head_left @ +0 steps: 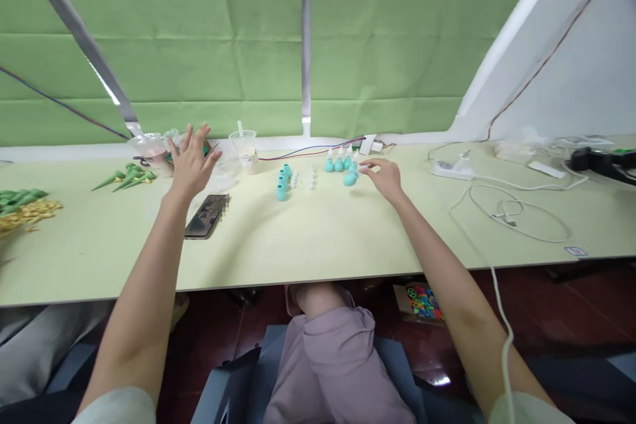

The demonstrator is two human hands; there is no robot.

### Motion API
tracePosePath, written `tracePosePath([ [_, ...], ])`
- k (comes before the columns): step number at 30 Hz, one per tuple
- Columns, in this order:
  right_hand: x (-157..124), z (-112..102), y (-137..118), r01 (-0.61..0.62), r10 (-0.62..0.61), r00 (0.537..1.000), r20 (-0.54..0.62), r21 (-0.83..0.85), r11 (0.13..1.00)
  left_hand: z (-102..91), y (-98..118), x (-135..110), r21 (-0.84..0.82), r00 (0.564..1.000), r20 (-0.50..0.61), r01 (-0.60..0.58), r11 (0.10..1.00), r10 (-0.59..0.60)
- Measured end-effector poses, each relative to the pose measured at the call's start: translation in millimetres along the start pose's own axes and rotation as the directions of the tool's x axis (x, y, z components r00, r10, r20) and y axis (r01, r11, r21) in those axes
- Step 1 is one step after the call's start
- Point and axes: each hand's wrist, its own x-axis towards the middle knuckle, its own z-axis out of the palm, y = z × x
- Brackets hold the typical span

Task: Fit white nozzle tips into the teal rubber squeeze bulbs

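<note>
My right hand (386, 179) pinches the white tip of a small teal squeeze bottle (350, 179), which is tilted onto its side close to the tabletop. Just behind it stand several similar teal bottles (338, 164) with pointed white nozzle caps. To the left, several uncapped teal bottles (281, 192) form a row. Small white parts (312, 177) lie in rows beside them; their exact shape is too small to tell. My left hand (191, 162) is raised with fingers spread and nothing in it, above the table's back left, near a clear plastic bag.
A phone (206, 217) lies below my left hand. Behind are a plastic cup with a straw (244, 151) and another cup (153, 151). Green cone-shaped pieces (130, 176) sit at left. A power strip (453, 170) and white cable (521, 235) occupy the right.
</note>
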Motion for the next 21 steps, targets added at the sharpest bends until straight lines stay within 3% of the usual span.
tracePosePath([
  [3,-7.1,1.9,-15.6,0.033,-0.034,0.999,0.035,0.035,0.999,0.1,16.4,-8.8,0.012,0.999,0.028,-0.022,1.000,0.021],
  [5,-15.5,8.4,-19.0,0.015,-0.019,0.999,0.038,0.104,0.994,1.0,16.4,-19.4,0.038,0.999,0.044,0.014,0.999,-0.016],
  [9,-39.7,32.9,-6.4,-0.119,0.127,0.992,-0.006,0.292,0.949,10.2,-18.0,-50.2,0.070,0.972,0.037,0.228,0.971,-0.231],
  [12,-56.2,50.4,9.9,-0.247,0.285,0.957,-0.049,0.373,0.894,26.5,-52.3,-75.7,0.127,0.869,0.187,0.441,0.889,-0.458],
  [14,-62.4,56.3,17.6,-0.279,0.340,0.937,-0.081,0.410,0.868,41.0,-65.2,-88.6,0.188,0.795,0.286,0.501,0.845,-0.535],
  [21,-66.0,50.9,20.0,-0.277,0.376,0.919,-0.118,0.485,0.830,85.2,-52.0,-95.6,0.324,0.679,0.336,0.567,0.757,-0.653],
])
